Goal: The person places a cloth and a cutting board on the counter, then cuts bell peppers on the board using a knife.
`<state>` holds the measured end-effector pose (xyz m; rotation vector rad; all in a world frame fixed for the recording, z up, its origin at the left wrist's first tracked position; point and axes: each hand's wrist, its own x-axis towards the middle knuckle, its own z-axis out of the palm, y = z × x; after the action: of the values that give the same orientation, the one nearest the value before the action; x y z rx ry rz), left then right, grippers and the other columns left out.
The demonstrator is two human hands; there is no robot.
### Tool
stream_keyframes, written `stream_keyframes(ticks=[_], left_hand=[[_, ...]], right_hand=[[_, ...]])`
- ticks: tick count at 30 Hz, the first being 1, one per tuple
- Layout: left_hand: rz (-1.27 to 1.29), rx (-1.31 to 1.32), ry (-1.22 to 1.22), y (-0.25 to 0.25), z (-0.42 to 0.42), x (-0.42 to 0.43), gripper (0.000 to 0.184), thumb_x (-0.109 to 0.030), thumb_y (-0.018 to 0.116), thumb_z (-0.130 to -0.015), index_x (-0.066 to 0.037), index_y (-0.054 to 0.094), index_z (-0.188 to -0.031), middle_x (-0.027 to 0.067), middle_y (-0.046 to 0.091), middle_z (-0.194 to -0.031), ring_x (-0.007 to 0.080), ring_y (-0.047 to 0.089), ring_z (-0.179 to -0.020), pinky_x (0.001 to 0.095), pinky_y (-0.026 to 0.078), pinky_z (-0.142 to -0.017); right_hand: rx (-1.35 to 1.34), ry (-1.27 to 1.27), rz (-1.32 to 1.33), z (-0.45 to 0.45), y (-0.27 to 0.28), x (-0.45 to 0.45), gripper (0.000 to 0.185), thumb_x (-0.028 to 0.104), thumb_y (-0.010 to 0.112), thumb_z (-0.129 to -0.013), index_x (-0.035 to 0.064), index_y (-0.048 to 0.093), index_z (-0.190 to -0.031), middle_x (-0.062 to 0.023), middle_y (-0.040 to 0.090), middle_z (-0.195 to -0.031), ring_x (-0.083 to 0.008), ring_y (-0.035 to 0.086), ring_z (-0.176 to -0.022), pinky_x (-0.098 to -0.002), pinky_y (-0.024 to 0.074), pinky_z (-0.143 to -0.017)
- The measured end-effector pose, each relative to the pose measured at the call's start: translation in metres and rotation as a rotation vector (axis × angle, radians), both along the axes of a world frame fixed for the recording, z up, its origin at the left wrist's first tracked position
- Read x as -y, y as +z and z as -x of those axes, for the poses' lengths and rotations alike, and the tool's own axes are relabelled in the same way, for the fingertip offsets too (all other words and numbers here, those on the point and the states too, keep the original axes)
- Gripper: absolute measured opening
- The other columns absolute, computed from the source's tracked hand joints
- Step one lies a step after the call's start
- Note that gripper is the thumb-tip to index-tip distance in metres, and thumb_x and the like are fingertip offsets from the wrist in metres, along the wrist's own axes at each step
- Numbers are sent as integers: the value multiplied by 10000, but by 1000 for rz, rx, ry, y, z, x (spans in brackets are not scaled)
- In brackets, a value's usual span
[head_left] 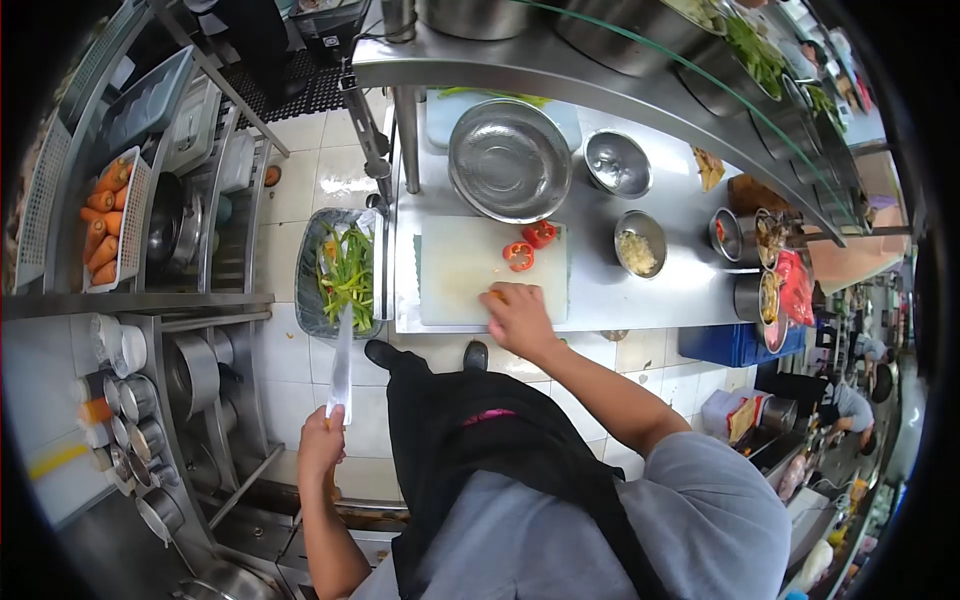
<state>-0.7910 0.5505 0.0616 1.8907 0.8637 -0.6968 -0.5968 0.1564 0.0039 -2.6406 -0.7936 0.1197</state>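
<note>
My left hand (321,441) is wrapped round the handle of a kitchen knife (341,372). Its blade points away from me, the tip over green trimmings (346,272) in a lined waste bin (304,262) beside the counter. My right hand (522,318) rests at the near edge of a pale cutting board (455,265), fingers curled together. A small orange bit shows at its fingertips, too little to name. Just beyond that hand, two cut red pepper pieces (519,256) lie on the board with their hollow insides showing.
A large steel bowl (509,160) stands behind the board. Right of it are a smaller bowl (618,164) and a bowl of chopped pale food (637,248). A steel shelf (560,62) overhangs the counter's back. Carrots (104,222) fill a basket on the left rack.
</note>
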Motion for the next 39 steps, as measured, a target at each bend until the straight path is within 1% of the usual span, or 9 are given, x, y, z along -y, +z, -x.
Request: stream_keyframes(ticks=[1,5,7,13,16,18,25,32,39], left_hand=[[-4,3,-4,2,-8,10,436,-389,557,-1094,16,598,-938,88,580,-668,176,582,-474,357,482,-440],[-178,397,-433,-26,-32,60,422,-402,548,-1066,7,642,-1028,254,716,-860,478,699,-768,584,559,-725],[-135,304,-500,-12,-60,110,390,-407,536,-1063,-36,655,-1044,295,717,-943,552,665,-910,659,517,-814],[-276,234,-587,-32,-84,181,401,-398,507,-1078,-26,654,-1061,294,727,-925,550,685,-908,646,532,-829],[-390,374,-225,-79,-64,144,407,-384,486,-1090,-14,650,-1043,280,732,-913,535,694,-914,640,531,-815],[-430,359,-43,-47,-58,118,411,-374,462,-1100,-13,645,-1032,287,729,-909,529,696,-914,640,524,-801],[-316,247,-305,-43,-41,155,357,-383,494,-1083,-53,631,-1094,316,718,-947,560,671,-918,665,510,-815],[-277,318,-338,-50,-35,158,343,-350,505,-1077,-32,629,-1041,306,715,-989,569,653,-926,672,491,-810],[-212,270,-319,-59,-39,154,361,-320,496,-1082,12,623,-1020,313,709,-965,560,657,-945,646,496,-814]], right_hand=[[3,-4,-4,0,0,17,502,155,734,-807,158,654,-1303,-95,624,-1326,-297,575,-1231,-506,391,-1030],[189,-151,31,-13,-9,72,478,132,726,-807,144,664,-1281,-76,629,-1331,-271,568,-1239,-506,385,-1023],[231,-169,38,-20,2,77,471,134,730,-812,141,665,-1279,-78,631,-1324,-265,566,-1242,-510,382,-1024],[249,-130,-213,-69,33,56,296,133,741,-846,107,700,-1139,-103,652,-1156,-303,641,-1063,-460,468,-905],[105,10,-107,-97,28,35,230,109,719,-856,81,710,-1084,-120,648,-1100,-310,660,-1001,-454,522,-826],[71,56,81,-101,28,25,207,95,718,-852,72,716,-1058,-144,651,-1111,-341,660,-1031,-496,549,-840],[105,201,398,-112,23,16,247,90,724,-840,53,723,-1084,-162,625,-1192,-336,667,-1072,-471,586,-826],[-212,-16,269,-104,8,9,568,494,635,-949,3,594,-1231,-215,747,-900,-440,733,-917,-550,582,-842],[-421,-167,-102,-89,6,-8,524,329,694,-945,33,533,-1346,-281,644,-1204,-449,671,-1102,-517,551,-948]])
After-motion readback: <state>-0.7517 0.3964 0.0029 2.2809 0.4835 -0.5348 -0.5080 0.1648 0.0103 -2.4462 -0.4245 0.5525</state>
